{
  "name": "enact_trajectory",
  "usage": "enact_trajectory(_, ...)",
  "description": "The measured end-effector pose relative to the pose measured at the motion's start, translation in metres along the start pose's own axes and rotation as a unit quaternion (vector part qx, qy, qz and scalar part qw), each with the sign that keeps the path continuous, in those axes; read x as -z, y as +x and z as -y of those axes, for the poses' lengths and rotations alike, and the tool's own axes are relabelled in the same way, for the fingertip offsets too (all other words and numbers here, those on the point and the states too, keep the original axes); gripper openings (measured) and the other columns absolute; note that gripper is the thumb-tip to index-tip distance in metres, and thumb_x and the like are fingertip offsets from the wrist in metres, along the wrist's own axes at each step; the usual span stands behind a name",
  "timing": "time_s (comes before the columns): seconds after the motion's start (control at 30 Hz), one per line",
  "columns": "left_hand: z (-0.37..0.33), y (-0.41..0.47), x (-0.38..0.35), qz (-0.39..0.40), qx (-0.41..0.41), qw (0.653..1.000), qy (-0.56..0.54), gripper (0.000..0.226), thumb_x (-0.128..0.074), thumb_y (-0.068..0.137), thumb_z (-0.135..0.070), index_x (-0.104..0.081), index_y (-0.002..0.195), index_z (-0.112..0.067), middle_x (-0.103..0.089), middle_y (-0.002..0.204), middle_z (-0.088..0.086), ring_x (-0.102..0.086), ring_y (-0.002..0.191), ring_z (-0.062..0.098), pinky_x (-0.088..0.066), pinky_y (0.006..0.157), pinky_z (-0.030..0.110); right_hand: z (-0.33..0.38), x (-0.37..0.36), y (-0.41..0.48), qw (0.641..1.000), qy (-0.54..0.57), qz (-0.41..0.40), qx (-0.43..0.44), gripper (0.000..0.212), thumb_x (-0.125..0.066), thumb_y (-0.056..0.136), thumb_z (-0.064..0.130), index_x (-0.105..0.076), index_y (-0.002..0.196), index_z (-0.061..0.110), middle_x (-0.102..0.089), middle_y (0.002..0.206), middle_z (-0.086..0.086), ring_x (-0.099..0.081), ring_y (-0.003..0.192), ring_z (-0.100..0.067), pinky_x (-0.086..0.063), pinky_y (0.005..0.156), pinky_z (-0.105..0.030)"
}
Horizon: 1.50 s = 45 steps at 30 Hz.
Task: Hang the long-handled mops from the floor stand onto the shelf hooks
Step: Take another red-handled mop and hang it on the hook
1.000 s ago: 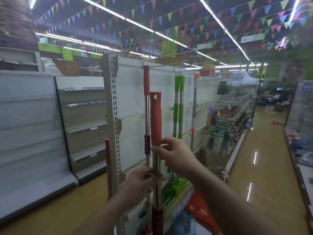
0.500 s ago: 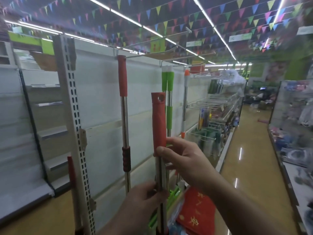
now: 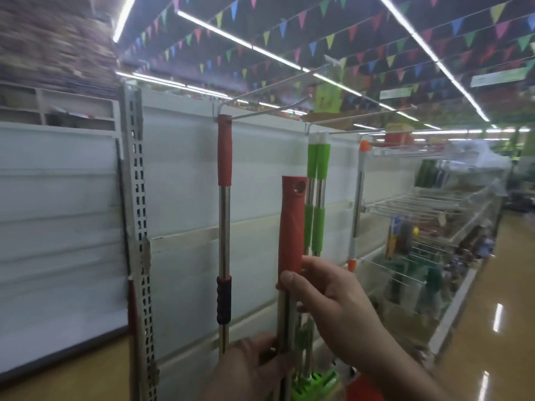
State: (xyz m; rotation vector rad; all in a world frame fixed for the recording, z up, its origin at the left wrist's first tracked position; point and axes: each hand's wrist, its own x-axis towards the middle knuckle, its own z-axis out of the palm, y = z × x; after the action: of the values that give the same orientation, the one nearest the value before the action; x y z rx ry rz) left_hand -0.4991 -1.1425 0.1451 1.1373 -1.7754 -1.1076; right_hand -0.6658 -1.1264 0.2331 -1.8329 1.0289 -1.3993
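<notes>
Upright before the white shelf, my right hand (image 3: 330,308) and left hand (image 3: 254,369) grip a red-capped steel mop pole (image 3: 291,227); stiff, probably light, slippery metal, so I'd hold near the grip.

Held mop (image 3: 291,227): matt red rubbery grip sleeve over a shiny bare-metal tube.
Hung mop (image 3: 224,198): polished metal pole, matt red top sleeve, dark ribbed collar lower down.
Green mops (image 3: 317,198): smooth green plastic sleeves on bright metal tubes.
Hook (image 3: 269,111): thin plain metal wire.
Upright (image 3: 139,227): grey slotted metal, dull finish.
Back panel (image 3: 179,175): white, smooth, matt.
Floor (image 3: 492,328): glossy yellow-brown, mirrors the lamps.
</notes>
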Motion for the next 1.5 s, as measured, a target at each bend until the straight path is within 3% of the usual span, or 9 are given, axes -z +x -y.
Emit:
enact_trajectory(0.07, -0.008, 0.003, -0.010, -0.037, -0.001, 0.999, 0.034, 0.012, -0.074, 0.089, -0.045, -0.077, 0.079, -0.050, -0.079, 0.084, -0.017, -0.073, 0.079, -0.006, -0.048, 0.067, 0.007, -0.004, 0.013, 0.005, 0.999, 0.018, 0.024, 0.012, 0.026, -0.068, 0.088, 0.049, -0.075, 0.103, 0.030, -0.080, 0.093, 0.005, -0.075, 0.088, -0.010, -0.056, 0.071, -0.017)
enact_trajectory(0.37, -0.050, 0.003, -0.055, -0.177, 0.053, 0.976, 0.115, 0.027, -0.068, 0.078, -0.064, -0.076, 0.094, -0.044, -0.079, 0.096, -0.011, -0.071, 0.082, -0.005, -0.055, 0.074, 0.019, -0.014, 0.067, 0.032, 0.989, 0.057, 0.125, 0.055, 0.003, -0.070, 0.095, 0.033, -0.073, 0.096, 0.034, -0.081, 0.088, 0.012, -0.076, 0.082, -0.006, -0.062, 0.074, -0.029)
enact_trajectory(0.5, -0.067, 0.002, -0.061, -0.218, 0.075, 0.956, 0.179, 0.025, -0.066, 0.077, -0.065, -0.070, 0.071, -0.040, -0.059, 0.061, -0.020, -0.051, 0.058, -0.007, -0.037, 0.056, 0.017, -0.006, 0.077, 0.042, 0.985, 0.047, 0.155, 0.059, 0.010, -0.071, 0.093, 0.042, -0.073, 0.097, 0.034, -0.081, 0.088, 0.007, -0.075, 0.083, -0.009, -0.062, 0.081, -0.042)
enact_trajectory(0.63, -0.080, 0.003, -0.063, -0.236, 0.076, 0.941, 0.229, 0.028, -0.067, 0.080, -0.057, -0.066, 0.060, -0.038, -0.057, 0.053, -0.020, -0.049, 0.053, -0.009, -0.035, 0.051, 0.011, 0.005, 0.082, 0.049, 0.982, 0.039, 0.171, 0.063, 0.014, -0.072, 0.092, 0.041, -0.074, 0.096, 0.027, -0.081, 0.084, 0.004, -0.076, 0.080, -0.016, -0.060, 0.082, -0.049)
enact_trajectory(0.73, -0.090, 0.005, -0.064, -0.238, 0.073, 0.942, 0.224, 0.030, -0.067, 0.084, -0.055, -0.066, 0.061, -0.035, -0.062, 0.055, -0.019, -0.055, 0.054, -0.008, -0.039, 0.054, 0.011, 0.012, 0.086, 0.057, 0.981, 0.036, 0.176, 0.071, 0.016, -0.072, 0.092, 0.040, -0.074, 0.094, 0.025, -0.081, 0.083, 0.004, -0.075, 0.077, -0.019, -0.060, 0.079, -0.051)
enact_trajectory(0.9, -0.105, 0.015, -0.066, -0.253, 0.076, 0.951, 0.162, 0.063, -0.058, 0.076, -0.072, -0.066, 0.079, -0.010, -0.059, 0.069, -0.004, -0.057, 0.067, 0.014, -0.046, 0.069, 0.032, 0.020, 0.094, 0.068, 0.980, 0.029, 0.173, 0.090, 0.015, -0.071, 0.093, 0.040, -0.072, 0.092, 0.025, -0.080, 0.082, 0.004, -0.076, 0.078, -0.019, -0.061, 0.080, -0.050)
enact_trajectory(1.13, -0.114, 0.027, -0.060, -0.277, 0.040, 0.944, 0.177, 0.034, -0.058, 0.078, -0.071, -0.064, 0.068, -0.040, -0.066, 0.062, -0.016, -0.068, 0.064, 0.003, -0.054, 0.068, 0.029, 0.033, 0.100, 0.080, 0.980, 0.020, 0.167, 0.103, 0.016, -0.069, 0.095, 0.042, -0.070, 0.092, 0.026, -0.080, 0.085, 0.003, -0.076, 0.082, -0.024, -0.062, 0.079, -0.053)
enact_trajectory(1.3, -0.124, 0.029, -0.055, -0.294, 0.019, 0.935, 0.199, 0.040, -0.055, 0.078, -0.075, -0.060, 0.065, -0.037, -0.065, 0.067, -0.012, -0.069, 0.069, 0.015, -0.054, 0.067, 0.035, 0.040, 0.103, 0.088, 0.980, 0.012, 0.164, 0.111, 0.022, -0.068, 0.095, 0.041, -0.072, 0.093, 0.020, -0.080, 0.085, 0.001, -0.075, 0.083, -0.034, -0.061, 0.075, -0.057)
enact_trajectory(1.5, -0.135, 0.029, -0.049, -0.313, 0.013, 0.920, 0.236, 0.051, -0.051, 0.080, -0.074, -0.059, 0.073, -0.024, -0.074, 0.084, 0.012, -0.073, 0.084, 0.030, -0.059, 0.076, 0.049, 0.049, 0.097, 0.100, 0.978, 0.000, 0.165, 0.128, 0.023, -0.067, 0.096, 0.043, -0.072, 0.097, 0.020, -0.079, 0.087, 0.005, -0.076, 0.080, -0.021, -0.063, 0.080, -0.051)
